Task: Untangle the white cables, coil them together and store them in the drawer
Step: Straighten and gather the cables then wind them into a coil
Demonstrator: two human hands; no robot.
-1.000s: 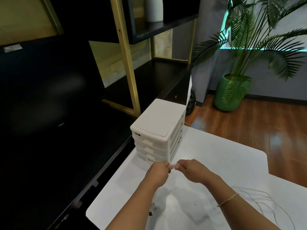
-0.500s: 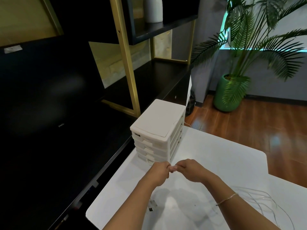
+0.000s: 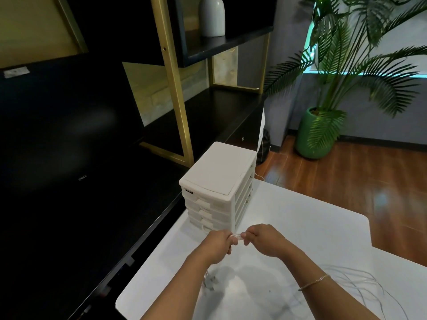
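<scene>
White table point(image 3: 323, 227), wood floor point(image 3: 346, 176), potted palm point(image 3: 318, 135) beyond.

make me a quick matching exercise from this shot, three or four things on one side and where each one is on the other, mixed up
Things:
1. white vase
2. drawer unit
3. green plant pot
4. loose white cables

Places:
A. on the wooden floor by the wall
B. spread on the white table beside the right forearm
C. on the upper black shelf
D. at the far left corner of the table, just beyond the hands

Pairs: 1-C, 2-D, 3-A, 4-B
</scene>
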